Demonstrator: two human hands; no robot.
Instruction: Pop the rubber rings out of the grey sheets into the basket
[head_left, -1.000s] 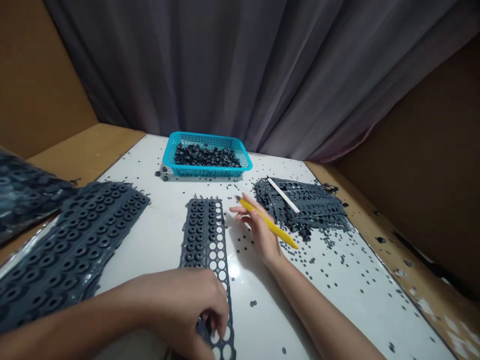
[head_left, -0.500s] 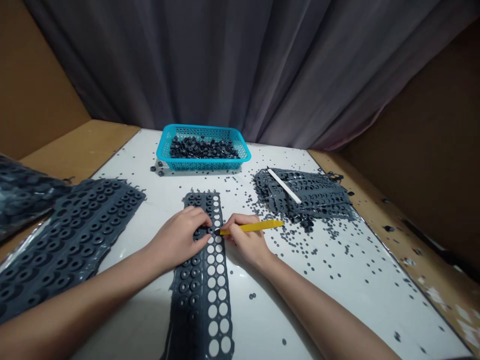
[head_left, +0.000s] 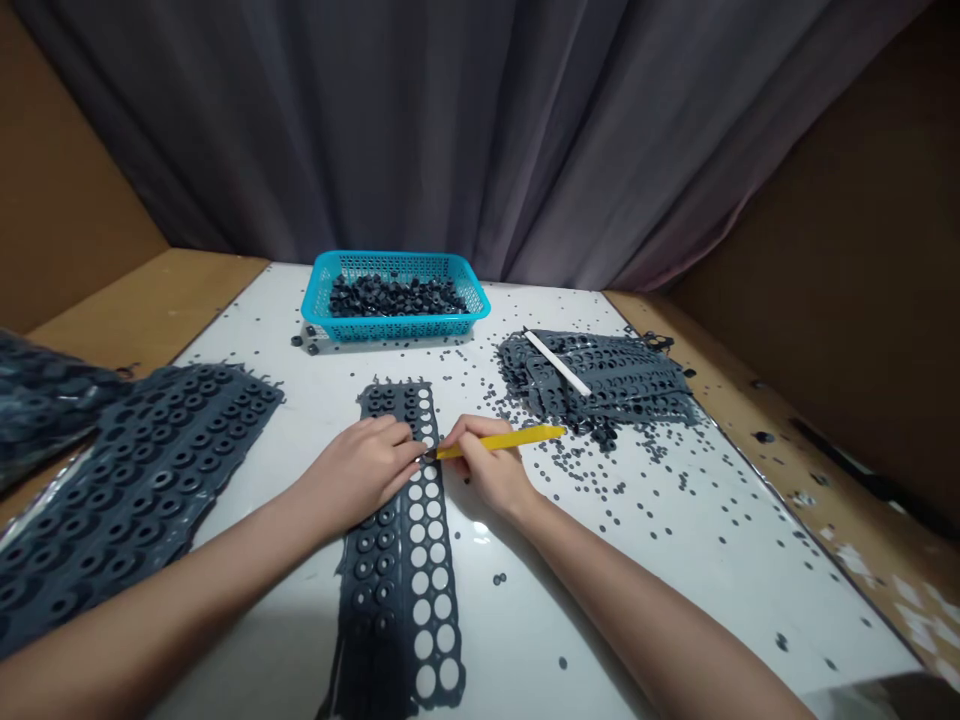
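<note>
A long dark grey rubber strip (head_left: 397, 560) lies lengthwise on the white table top, with raised rings on its left column and punched round holes on its right. My left hand (head_left: 360, 465) rests on the strip, its fingertips at the edge of the holes. My right hand (head_left: 487, 465) grips a yellow pen-like tool (head_left: 502, 441). The tool's dark tip (head_left: 430, 455) touches the strip right by my left fingertips. Whatever lies under the left fingers is hidden.
A turquoise plastic basket (head_left: 394, 297) of dark rubber rings stands at the back. A stacked pile of punched strips (head_left: 600, 378) with a white stick (head_left: 556, 362) lies right; a wide ringed sheet (head_left: 135, 470) lies left. Several small dark discs are scattered across the table top (head_left: 675, 560).
Since a second ago, my right hand has swung the yellow tool in from near the pile to the strip. My left hand has moved up the strip. The last half second shows almost no change.
</note>
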